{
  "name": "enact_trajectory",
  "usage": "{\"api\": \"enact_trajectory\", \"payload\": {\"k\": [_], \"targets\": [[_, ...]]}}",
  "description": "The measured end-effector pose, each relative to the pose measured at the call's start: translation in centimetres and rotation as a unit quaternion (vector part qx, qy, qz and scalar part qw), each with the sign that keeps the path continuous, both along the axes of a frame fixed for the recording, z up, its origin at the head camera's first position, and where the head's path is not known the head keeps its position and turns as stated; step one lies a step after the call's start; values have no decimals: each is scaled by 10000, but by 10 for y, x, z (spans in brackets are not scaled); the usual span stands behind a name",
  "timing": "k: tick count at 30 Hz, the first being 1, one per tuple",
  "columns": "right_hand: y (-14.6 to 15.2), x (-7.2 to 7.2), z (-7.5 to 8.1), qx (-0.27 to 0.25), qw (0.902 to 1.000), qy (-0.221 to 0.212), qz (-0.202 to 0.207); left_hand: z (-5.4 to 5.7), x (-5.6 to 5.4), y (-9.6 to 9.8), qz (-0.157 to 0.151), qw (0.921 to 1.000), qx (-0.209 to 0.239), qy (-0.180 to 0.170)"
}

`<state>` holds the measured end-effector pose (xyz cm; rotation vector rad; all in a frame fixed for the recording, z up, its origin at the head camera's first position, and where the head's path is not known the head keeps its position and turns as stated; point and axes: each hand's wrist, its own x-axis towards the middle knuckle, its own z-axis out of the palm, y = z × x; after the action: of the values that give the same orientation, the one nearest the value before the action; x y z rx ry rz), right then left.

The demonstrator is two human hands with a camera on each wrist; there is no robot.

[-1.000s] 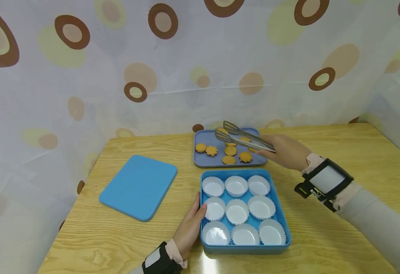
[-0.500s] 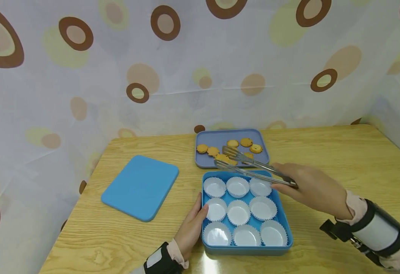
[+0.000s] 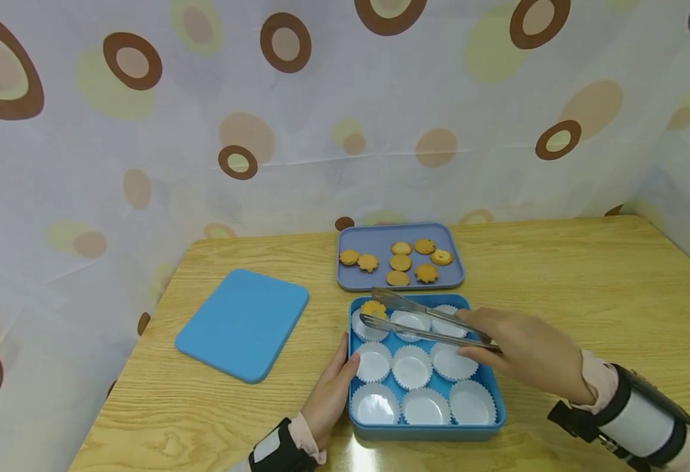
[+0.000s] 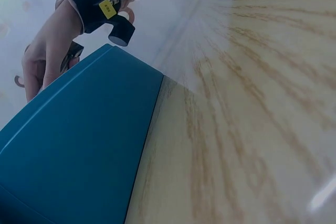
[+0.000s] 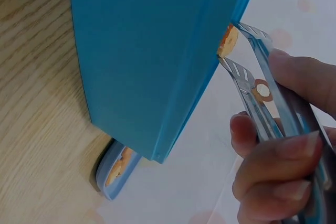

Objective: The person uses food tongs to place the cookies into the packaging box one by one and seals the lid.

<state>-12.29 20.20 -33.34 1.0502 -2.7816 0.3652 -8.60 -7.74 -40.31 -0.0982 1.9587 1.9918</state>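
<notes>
Holding blue box (image 3: 427,433) by its left wall with left grip (image 3: 326,396), thumb over rim. Clasping steel tongs (image 3: 427,334) in right grip (image 3: 530,351), spread only to hold biscuit (image 3: 373,309) between tips at back-left paper cup (image 3: 368,332). Judged light, brittle; best pinched gently by opposite edges.

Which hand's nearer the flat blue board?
Left. The left hand touches the left side of the box, right of the board; the right hand holds tongs farther off, at the box's right side.
</notes>
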Motion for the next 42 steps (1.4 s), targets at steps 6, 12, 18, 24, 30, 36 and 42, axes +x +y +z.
{"api": "enact_trajectory", "payload": {"k": [6, 12, 18, 24, 30, 36, 42], "targets": [[-4, -2, -2, 85, 9998, -171, 14, 0, 1, 0, 5, 10000, 16, 35], [-8, -5, -2, 247, 9993, -272, -14, -1, 1, -1, 0, 10000, 17, 33], [-11, -7, -4, 370, 9990, -230, 20, -1, 1, -1, -20, 10000, 21, 22], [-13, -8, -6, 501, 9985, -197, 38, -1, 0, -1, -50, 10000, 14, 13], [-15, -10, -6, 485, 9984, -269, 120, 0, 1, 0, -57, 10000, 69, 36], [-15, -11, -7, 414, 9987, -177, 218, 0, 1, -1, -68, 9999, 75, 83], [-14, -10, -7, 394, 9989, -119, 240, 0, 2, -2, -122, 9997, 92, 175]]}}
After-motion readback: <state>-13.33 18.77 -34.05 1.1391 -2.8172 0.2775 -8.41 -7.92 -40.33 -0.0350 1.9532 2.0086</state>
